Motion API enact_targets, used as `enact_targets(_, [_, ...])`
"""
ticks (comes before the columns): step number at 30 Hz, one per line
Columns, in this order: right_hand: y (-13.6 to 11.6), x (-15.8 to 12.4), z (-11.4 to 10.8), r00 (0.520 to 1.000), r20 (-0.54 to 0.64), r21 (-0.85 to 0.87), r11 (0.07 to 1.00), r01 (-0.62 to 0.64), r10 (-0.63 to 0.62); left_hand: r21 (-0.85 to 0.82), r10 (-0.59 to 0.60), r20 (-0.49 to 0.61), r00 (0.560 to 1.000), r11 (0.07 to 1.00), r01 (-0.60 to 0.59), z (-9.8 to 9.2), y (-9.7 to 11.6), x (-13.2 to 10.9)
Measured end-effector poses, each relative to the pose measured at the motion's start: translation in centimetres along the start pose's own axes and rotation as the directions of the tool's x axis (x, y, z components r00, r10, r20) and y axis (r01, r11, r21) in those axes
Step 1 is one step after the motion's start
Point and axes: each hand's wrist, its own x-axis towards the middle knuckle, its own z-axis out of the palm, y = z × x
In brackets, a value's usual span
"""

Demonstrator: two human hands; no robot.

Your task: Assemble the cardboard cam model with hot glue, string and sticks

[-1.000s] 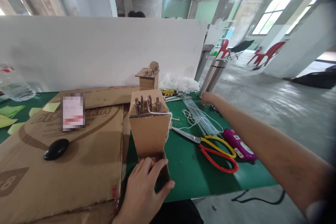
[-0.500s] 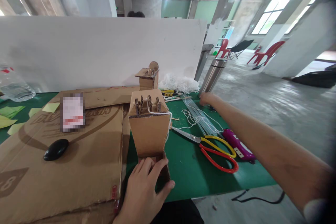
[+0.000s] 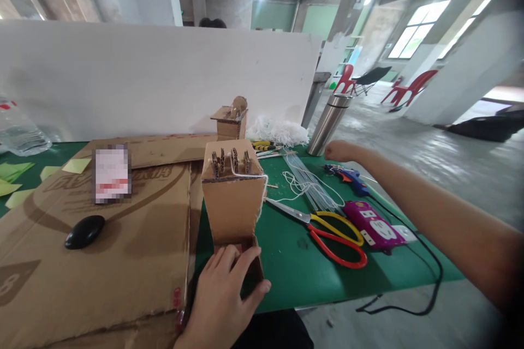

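A cardboard model [image 3: 233, 202] stands in the middle, with upright corrugated tabs on its top and a white string running over the edge and down its right side. My left hand [image 3: 227, 278] grips its low open base, fingers over the near part and thumb at the right. My right hand [image 3: 339, 151] is stretched out beside the steel flask [image 3: 329, 124], its fingers curled in and mostly hidden; whatever is in them cannot be seen. Just below it lies a blue glue gun [image 3: 352, 179] with a black cord. Large scissors [image 3: 335, 234] with yellow and red handles lie right of the model.
Clear glue sticks [image 3: 313, 182] and loose white string lie by a purple power strip-like box [image 3: 374, 226]. A flat cardboard sheet [image 3: 135, 272] carries a black mouse [image 3: 85, 232]. Behind stand a smaller cardboard piece [image 3: 231, 120], white fluff [image 3: 278, 132] and a white panel [image 3: 164, 76].
My right hand has moved to the right, away from the flask, and the glue gun beneath the arm has come into view. My left hand stays on the model's base.
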Motion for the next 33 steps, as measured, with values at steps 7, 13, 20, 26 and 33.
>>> enact_targets(7, [3.3,0.4,0.3,0.886,0.463,-0.182,0.98,0.084,0.01,0.022,0.019,-0.024,1.0,1.0,-0.019,0.0,0.0,0.2])
enact_targets(13, [5.0,1.3,1.0,0.798,0.602,-0.317,0.925,0.211,0.024,0.02,0.03,-0.036,0.999,0.999,-0.029,0.0,0.0,0.0])
enact_targets(20, [5.9,1.5,1.5,0.765,0.643,-0.389,0.862,0.325,0.002,0.013,0.031,-0.033,0.999,0.999,-0.03,0.1,0.0,-0.1])
enact_targets(26, [6.0,1.3,1.7,0.768,0.64,-0.407,0.838,0.365,-0.024,0.007,0.03,-0.03,0.999,1.0,-0.03,0.1,0.0,-0.1])
enact_targets(33, [6.3,1.4,2.0,0.772,0.634,-0.406,0.829,0.385,-0.048,0.007,0.027,-0.03,0.999,1.0,-0.027,0.2,-0.1,-0.1])
